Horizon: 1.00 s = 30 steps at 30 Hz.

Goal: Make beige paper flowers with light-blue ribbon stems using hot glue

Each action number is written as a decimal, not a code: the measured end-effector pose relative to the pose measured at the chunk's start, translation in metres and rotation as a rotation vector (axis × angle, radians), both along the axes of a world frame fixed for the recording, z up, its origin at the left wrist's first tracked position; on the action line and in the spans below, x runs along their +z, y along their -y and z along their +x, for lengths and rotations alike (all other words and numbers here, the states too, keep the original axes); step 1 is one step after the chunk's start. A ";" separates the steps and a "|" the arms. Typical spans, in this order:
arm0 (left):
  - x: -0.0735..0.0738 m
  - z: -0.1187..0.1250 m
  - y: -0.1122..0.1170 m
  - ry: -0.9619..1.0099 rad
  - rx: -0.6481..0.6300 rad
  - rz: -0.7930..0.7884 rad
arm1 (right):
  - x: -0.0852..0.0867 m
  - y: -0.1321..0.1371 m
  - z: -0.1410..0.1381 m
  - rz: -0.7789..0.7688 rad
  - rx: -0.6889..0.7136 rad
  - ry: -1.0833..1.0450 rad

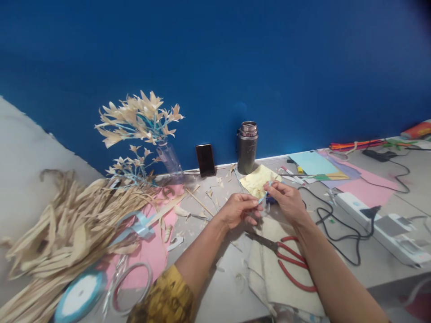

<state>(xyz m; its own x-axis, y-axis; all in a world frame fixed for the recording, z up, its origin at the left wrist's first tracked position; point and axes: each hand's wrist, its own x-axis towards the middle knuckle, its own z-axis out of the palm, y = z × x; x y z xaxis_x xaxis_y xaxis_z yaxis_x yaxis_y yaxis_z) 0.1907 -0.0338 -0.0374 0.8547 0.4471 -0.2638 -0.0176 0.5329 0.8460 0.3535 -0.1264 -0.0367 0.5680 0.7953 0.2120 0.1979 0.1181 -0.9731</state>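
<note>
My left hand (241, 209) and my right hand (284, 195) face each other over the table, each closed in a pinch. Between their fingertips runs a thin light-blue strip (261, 200); its exact kind is too small to make out. Just behind the fingers lies a crumpled yellow cloth or paper (257, 178). A blue object, partly hidden, sits by my right fingers. Below my hands, scissors with red handles (291, 256) rest on a folded cream cloth (269, 280). To the left are a light-blue ribbon (143, 225) and a ribbon spool (81, 294).
Dried husks (67, 224) heap at the left beside pink paper (158, 255). Pale husk flowers (141, 116) stand in a clear bottle (170, 159). A phone (205, 160) and an open dark flask (247, 150) stand by the wall. A power strip (380, 229) with cables lies right.
</note>
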 end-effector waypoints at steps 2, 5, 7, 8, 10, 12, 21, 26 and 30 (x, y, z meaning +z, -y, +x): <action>-0.001 0.002 0.002 -0.043 0.066 0.043 | -0.001 0.000 0.000 0.017 0.009 0.011; -0.002 0.005 0.004 -0.070 0.149 0.072 | -0.003 -0.002 -0.001 0.052 0.024 0.013; -0.001 0.007 0.006 -0.076 0.190 0.084 | -0.003 -0.003 -0.002 0.061 0.014 0.008; -0.001 0.008 0.007 -0.078 0.206 0.089 | -0.003 -0.003 -0.002 0.061 0.006 0.009; 0.001 0.008 0.008 -0.088 0.236 0.102 | -0.001 -0.003 -0.004 0.048 0.000 0.014; 0.002 0.005 0.005 -0.098 0.281 0.130 | 0.003 -0.002 -0.005 0.016 0.010 0.019; -0.001 -0.028 -0.023 -0.153 0.506 0.177 | 0.008 0.022 0.026 -0.428 -0.129 0.622; -0.010 -0.033 -0.023 -0.130 0.533 0.151 | 0.004 0.062 0.023 -0.588 -0.039 0.751; -0.017 -0.036 -0.024 -0.123 0.516 0.111 | -0.003 0.096 0.020 -0.648 0.115 0.781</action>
